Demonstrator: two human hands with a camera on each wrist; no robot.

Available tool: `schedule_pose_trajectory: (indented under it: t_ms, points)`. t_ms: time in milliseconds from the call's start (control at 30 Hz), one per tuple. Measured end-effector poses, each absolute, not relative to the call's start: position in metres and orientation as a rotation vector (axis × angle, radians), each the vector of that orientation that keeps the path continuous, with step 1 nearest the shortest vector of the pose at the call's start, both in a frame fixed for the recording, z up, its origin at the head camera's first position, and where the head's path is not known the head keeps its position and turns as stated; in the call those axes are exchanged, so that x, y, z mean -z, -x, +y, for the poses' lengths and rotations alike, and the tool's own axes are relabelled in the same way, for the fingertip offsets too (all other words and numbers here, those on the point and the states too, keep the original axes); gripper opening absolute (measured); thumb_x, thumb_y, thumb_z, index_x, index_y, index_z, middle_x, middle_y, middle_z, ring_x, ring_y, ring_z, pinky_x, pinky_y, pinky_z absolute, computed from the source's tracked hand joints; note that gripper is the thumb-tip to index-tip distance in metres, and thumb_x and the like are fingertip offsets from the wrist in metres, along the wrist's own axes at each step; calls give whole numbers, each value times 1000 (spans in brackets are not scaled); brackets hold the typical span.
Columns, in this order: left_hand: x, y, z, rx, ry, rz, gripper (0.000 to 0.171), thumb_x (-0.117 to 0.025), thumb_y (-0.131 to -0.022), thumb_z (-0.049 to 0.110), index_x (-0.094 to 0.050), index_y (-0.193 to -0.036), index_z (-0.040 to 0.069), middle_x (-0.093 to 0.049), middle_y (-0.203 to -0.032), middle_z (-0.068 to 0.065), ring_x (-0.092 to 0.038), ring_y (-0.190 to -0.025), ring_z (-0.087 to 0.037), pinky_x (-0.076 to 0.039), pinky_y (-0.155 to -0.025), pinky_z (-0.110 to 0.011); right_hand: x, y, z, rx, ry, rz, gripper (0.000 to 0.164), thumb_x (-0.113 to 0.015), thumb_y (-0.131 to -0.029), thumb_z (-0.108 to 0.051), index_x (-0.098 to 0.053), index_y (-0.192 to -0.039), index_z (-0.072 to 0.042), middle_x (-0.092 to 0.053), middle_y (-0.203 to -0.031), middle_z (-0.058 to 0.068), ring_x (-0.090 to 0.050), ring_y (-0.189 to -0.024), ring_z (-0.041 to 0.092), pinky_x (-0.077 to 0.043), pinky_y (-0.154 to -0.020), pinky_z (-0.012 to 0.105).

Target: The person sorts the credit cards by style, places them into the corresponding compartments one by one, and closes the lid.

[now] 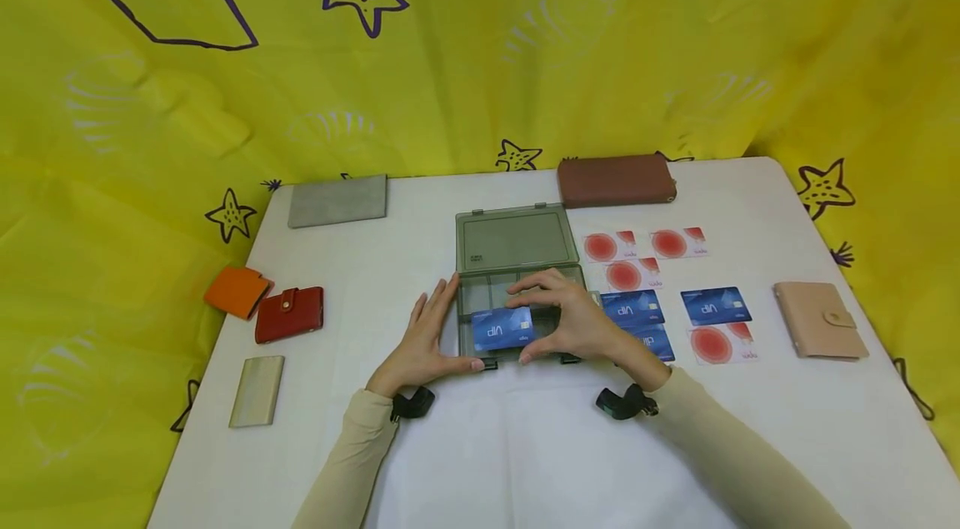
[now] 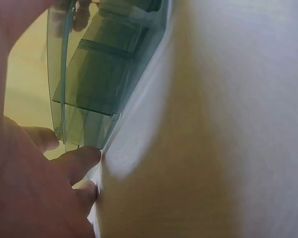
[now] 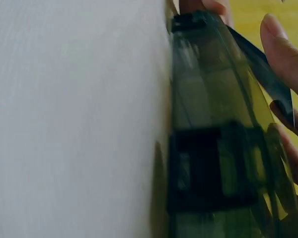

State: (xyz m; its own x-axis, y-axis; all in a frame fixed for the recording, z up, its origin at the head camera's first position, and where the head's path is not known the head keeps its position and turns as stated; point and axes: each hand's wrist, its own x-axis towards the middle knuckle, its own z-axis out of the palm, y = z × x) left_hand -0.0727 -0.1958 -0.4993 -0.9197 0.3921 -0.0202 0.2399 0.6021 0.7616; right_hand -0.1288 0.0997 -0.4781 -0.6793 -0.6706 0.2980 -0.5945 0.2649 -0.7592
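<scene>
A translucent green compartment box [image 1: 465,296] lies on the table, its lid [image 1: 513,239] laid back. At its near left corner my left hand [image 1: 420,346] rests with fingers stretched along the side and thumb at the front edge. My right hand [image 1: 573,321] pinches a blue VIP card [image 1: 501,331] by its right end, thumb on the near edge and fingers on the far edge. The card is over the front left compartments; the right wrist view shows this card [image 3: 260,67] tilted at the box wall [image 3: 198,89]. Part of the box's right side is hidden by the hand.
Right of the box lie several blue cards [image 1: 715,306] and red-and-white cards [image 1: 678,243]. Wallets surround them: brown [image 1: 617,181], beige [image 1: 819,321], grey [image 1: 337,202], orange [image 1: 237,291], red [image 1: 289,315]. A pale gold case [image 1: 257,391] lies front left.
</scene>
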Motion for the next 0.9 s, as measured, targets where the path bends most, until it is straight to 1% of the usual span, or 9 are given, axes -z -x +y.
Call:
schedule_pose_trajectory:
  t_ms: [167, 367, 467, 567, 700, 833, 900]
  points:
    - [498, 73, -196, -1230, -540, 2624, 137, -95, -76, 45, -3, -173, 14, -13, -179, -13, -3, -167, -35, 6, -133, -62, 482, 125, 88, 1297, 1307, 2469, 72, -105, -60, -35, -80, -124, -15, -68, -137, 5, -54, -127, 26, -50, -105, 56]
    - [499, 74, -197, -1220, -544, 2626, 137, -96, -76, 41, -3, -172, 13, -13, -179, -13, -2, -167, -35, 7, -133, -62, 480, 121, 81, 1209, 1317, 2527, 74, -104, -59, -39, -80, -124, -13, -68, -137, 5, -54, -127, 27, -49, -104, 59]
    - [499, 74, -198, -1211, -547, 2633, 137, -96, -76, 42, -2, -172, 13, -13, -179, -13, -2, -167, -35, 7, -133, -62, 479, 120, 79, 1178, 1276, 2535, 76, -103, -62, -40, -78, -128, -14, -67, -139, 4, -54, -129, 27, -48, -106, 60]
    - [500, 74, -199, -1215, -557, 2638, 138, -95, -76, 47, -2, -172, 14, -13, -179, -13, -3, -167, -36, 6, -133, -62, 478, 120, 78, 1155, 1245, 2534, 80, -102, -64, -40, -74, -133, -14, -67, -140, 4, -54, -130, 28, -47, -108, 62]
    - [501, 75, -199, -1231, -578, 2644, 138, -94, -76, 53, -3, -172, 13, -15, -179, -14, -5, -167, -38, 5, -132, -64, 474, 120, 83, 1189, 1215, 2492, 82, -102, -67, -36, -70, -138, -12, -66, -142, 5, -53, -132, 28, -47, -111, 62]
    - [502, 75, -198, -1221, -576, 2650, 139, -95, -75, 50, -3, -173, 14, -14, -179, -13, -5, -167, -36, 5, -133, -62, 469, 126, 102, 1283, 1168, 2474, 78, -102, -70, -29, -70, -138, -9, -68, -141, 6, -55, -132, 29, -51, -109, 59]
    - [502, 74, -198, -1214, -569, 2658, 139, -96, -74, 47, -3, -173, 14, -15, -179, -13, -5, -167, -36, 5, -133, -62, 467, 131, 118, 1313, 1126, 2509, 74, -101, -71, -25, -70, -136, -8, -70, -139, 7, -58, -131, 31, -53, -108, 60]
